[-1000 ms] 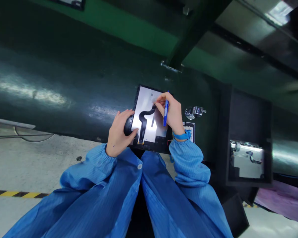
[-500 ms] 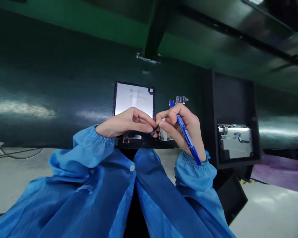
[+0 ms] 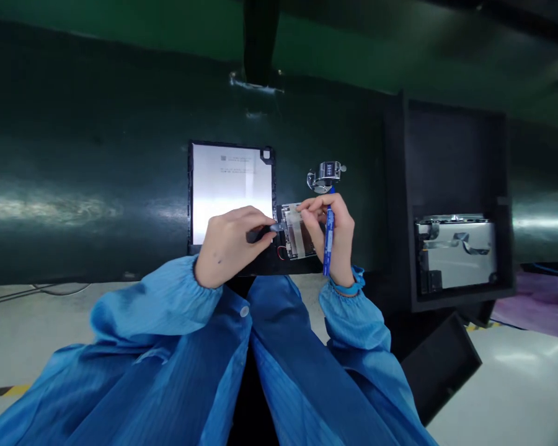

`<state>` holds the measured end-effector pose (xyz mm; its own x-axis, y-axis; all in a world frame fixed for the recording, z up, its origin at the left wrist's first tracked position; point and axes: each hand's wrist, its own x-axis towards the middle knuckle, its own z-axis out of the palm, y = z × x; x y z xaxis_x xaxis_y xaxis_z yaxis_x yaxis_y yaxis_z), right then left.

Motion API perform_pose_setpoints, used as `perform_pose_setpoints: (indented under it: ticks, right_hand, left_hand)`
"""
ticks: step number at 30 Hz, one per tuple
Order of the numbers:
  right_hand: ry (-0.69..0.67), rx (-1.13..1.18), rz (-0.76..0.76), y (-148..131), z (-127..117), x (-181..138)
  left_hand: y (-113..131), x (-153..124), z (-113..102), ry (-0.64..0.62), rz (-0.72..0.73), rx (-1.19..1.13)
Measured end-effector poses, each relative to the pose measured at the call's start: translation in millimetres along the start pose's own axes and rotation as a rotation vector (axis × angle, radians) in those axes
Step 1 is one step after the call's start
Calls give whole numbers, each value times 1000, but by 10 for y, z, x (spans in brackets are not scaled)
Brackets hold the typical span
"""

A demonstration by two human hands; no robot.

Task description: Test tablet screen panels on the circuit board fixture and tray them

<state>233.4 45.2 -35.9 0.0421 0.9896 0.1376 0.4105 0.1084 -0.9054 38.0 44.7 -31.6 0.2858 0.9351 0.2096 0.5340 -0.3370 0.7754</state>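
A flat silver panel in a black frame (image 3: 232, 186) lies on the dark green bench in front of me. My left hand (image 3: 230, 244) rests over its lower edge with fingers closed on the end of a dark flex strip (image 3: 266, 230). My right hand (image 3: 328, 232) holds a blue pen (image 3: 328, 244) against the palm while its fingertips pinch at a small circuit board (image 3: 296, 238) beside the panel's lower right corner. Both arms wear blue sleeves.
A metal hand tally counter (image 3: 326, 173) sits just beyond my right hand. A black open box (image 3: 451, 198) at the right holds another silver panel (image 3: 458, 251). A black upright post (image 3: 259, 37) rises behind the bench. Pale floor lies below.
My hands have moved down off the panel's face to its lower right corner. The black flex strip that lay across the panel is now bent aside, and the circuit board shows.
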Motion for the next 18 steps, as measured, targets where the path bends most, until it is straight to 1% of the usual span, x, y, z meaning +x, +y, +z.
perform_pose_setpoints:
  ticks: [3, 5, 15, 18]
  right_hand:
    - [25, -15, 42, 237, 35, -42]
    - [22, -34, 51, 308, 42, -60]
    - [-12, -59, 58, 327, 31, -80]
    - [-18, -58, 52, 331, 28, -80]
  left_hand:
    - [-75, -62, 168, -45, 37, 115]
    - [-103, -81, 221, -56, 45, 146]
    - [-51, -97, 254, -29, 28, 265]
    - [-39, -100, 256, -18, 47, 294]
